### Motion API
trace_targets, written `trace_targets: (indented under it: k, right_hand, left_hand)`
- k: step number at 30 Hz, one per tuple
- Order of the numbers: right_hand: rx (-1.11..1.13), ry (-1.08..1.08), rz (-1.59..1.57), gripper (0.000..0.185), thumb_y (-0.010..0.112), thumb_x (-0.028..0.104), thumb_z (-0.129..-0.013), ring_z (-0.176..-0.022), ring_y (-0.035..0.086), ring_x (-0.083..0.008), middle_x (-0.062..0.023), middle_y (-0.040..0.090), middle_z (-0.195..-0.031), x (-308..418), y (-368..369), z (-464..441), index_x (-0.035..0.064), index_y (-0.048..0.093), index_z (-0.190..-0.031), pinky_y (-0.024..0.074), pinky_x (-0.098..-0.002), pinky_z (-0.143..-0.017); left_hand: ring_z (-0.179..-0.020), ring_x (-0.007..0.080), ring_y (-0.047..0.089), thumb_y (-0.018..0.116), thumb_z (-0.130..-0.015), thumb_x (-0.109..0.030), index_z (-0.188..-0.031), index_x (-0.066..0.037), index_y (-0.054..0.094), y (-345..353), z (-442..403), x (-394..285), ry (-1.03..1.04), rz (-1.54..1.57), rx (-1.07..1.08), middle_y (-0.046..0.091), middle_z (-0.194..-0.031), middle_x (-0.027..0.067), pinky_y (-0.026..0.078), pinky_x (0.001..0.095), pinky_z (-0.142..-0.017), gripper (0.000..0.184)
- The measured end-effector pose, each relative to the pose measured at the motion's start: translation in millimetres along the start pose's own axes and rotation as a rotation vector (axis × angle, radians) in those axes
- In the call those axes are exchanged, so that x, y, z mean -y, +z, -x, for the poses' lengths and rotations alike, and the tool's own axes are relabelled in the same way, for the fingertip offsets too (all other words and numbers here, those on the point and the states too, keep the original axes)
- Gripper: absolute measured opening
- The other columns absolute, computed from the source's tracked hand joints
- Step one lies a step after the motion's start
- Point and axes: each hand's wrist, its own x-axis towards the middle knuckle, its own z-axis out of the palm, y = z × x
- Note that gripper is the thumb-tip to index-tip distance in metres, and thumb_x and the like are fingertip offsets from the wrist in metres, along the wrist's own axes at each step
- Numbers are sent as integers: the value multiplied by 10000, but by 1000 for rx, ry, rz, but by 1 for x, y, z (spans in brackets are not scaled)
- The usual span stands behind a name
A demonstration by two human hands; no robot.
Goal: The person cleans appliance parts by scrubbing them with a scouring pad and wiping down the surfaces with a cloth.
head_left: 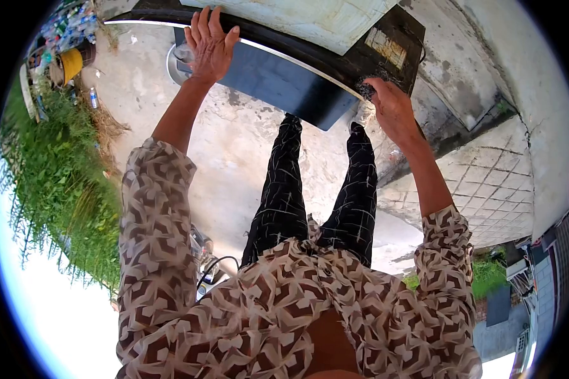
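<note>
My left hand [212, 52] lies with spread fingers on the near edge of a dark appliance [284, 43], over its front panel [278, 81]. A round silvery part [178, 63] shows just left of that hand. At the right end of the same edge, my right hand [389, 107] has its fingers closed on a dark, wiry scouring pad [365, 88], pressed against the appliance's corner. A pale board or sheet [310, 18] covers part of the top, beside a stained, yellowish patch [386, 48].
Green plants [69, 170] grow at the left, below a yellow container [71, 65] and a heap of plastic bottles [76, 25]. A bottle [93, 97] stands nearby. Concrete ground [234, 145] lies under my legs, and a pale wall [544, 120] rises at the right.
</note>
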Motion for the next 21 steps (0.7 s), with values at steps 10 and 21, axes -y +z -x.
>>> trace_targets:
  k: [10, 21]
  right_hand:
    - [-110, -176, -39, 188, 563, 35, -844, -656, 634, -377, -200, 631, -712, 80, 85, -112, 10, 592, -1027, 523, -461, -594]
    - [184, 124, 4, 291, 558, 16, -820, -775, 620, -337, -186, 635, -881, -36, -39, 39, 62, 594, -1105, 504, -431, -718]
  left_hand:
    - [-1442, 364, 95, 408, -971, -557, -1503, -116, 166, 3, 0, 0, -54, 35, 11, 200, -1517, 141, 13, 604, -1123, 732]
    - [-1452, 333, 59, 366, -975, -585, -1496, -98, 144, -1, 2, 2, -107, -2, 95, 149, -1544, 115, 16, 577, -1113, 747]
